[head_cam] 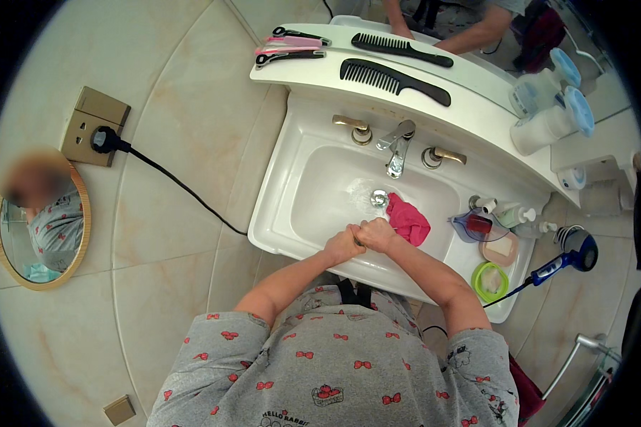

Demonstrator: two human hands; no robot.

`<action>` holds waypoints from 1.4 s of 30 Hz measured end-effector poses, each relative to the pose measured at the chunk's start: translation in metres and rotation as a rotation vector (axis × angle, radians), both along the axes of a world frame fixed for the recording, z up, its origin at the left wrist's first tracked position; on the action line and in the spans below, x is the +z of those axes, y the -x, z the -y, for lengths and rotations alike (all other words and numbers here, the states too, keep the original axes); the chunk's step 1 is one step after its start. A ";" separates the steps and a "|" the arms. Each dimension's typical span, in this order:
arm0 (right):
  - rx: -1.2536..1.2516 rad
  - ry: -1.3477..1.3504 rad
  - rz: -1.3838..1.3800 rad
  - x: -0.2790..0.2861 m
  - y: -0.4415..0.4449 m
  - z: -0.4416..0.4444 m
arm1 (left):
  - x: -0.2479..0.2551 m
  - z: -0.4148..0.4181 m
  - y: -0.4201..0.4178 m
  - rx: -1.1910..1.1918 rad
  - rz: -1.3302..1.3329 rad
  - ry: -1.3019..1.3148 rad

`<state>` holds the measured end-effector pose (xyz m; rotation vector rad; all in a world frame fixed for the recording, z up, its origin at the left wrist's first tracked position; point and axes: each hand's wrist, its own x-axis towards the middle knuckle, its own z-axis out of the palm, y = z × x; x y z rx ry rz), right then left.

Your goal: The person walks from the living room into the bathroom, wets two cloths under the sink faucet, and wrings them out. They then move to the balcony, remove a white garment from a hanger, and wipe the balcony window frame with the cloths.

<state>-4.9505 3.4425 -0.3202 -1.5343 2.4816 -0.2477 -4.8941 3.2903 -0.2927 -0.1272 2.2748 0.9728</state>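
My left hand (342, 246) and my right hand (376, 235) are pressed together, fingers curled, above the front of a white washbasin (320, 208). A small dark greenish thing shows between them, too little of it to name. Right beside my right hand, a wet-looking bright pink cloth (410, 221) lies crumpled in the bowl. Its upper end reaches the metal drain plug (379, 198). Behind the drain stands a chrome faucet (398, 155), flanked by a left lever handle (355, 127) and a right lever handle (442, 156). Water glints around the drain.
A black comb (395, 81) and hair clips (288, 56) lie on the mirror shelf, near a blue-topped bottle (553, 121). Along the basin's right side sit a soap dish (499, 248), a green bowl (489, 285) and pump bottles (515, 215). A blue hair dryer (563, 261) hangs beyond.
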 end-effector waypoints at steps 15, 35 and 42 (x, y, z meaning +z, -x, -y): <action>-0.771 0.140 0.163 -0.012 0.015 -0.045 | 0.007 0.063 -0.020 0.489 -0.212 0.002; -1.269 1.092 1.174 -0.015 0.045 -0.041 | 0.057 0.089 0.006 0.082 -0.727 0.349; -1.241 1.048 1.136 0.036 0.048 -0.019 | 0.085 -0.023 0.134 0.651 -0.187 -0.922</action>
